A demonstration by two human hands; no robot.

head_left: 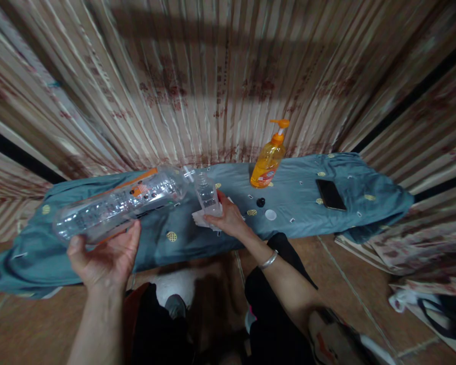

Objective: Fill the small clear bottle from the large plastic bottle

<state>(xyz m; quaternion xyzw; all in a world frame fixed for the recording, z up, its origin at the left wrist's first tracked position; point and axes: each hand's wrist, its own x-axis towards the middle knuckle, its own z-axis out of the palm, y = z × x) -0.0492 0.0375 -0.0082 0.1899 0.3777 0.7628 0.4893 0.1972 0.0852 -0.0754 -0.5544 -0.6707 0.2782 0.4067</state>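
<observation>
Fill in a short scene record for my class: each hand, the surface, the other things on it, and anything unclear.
Left hand: holds large clear plastic bottle, tilted
Right hand: holds small clear plastic bottle; white tissue-like sheet at its base
Surface: blue-green patterned cloth
Standing: orange-topped pump bottle of amber liquid
Lying: flat black phone, small black cap-like piece, round white disc
Unclear: whether the bottles touch
</observation>
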